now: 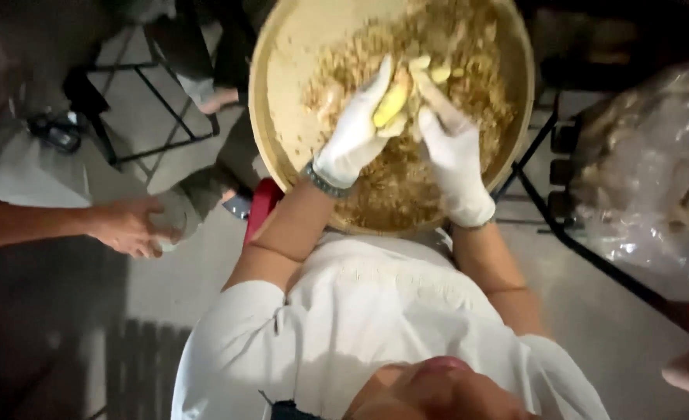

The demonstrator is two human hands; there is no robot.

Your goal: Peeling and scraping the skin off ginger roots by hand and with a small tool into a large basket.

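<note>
My left hand (354, 138), in a white glove with a bracelet at the wrist, grips a pale yellow peeled piece (389, 105) over a round woven tray (271, 117). My right hand (455, 159), also in a white glove, meets the same piece from the right, with its fingers stretched along it. I cannot tell whether it also holds a small tool. The tray is heaped with brownish scraps and peelings (407, 183), and a few more yellow bits (439, 74) lie just beyond my fingers.
Another person's bare hand (131, 225) reaches in from the left, low beside the tray. A clear plastic bag (648, 179) of brownish lumps sits at the right. Black metal stand legs (554, 225) run under the tray, with a red object (263, 204) at its near edge.
</note>
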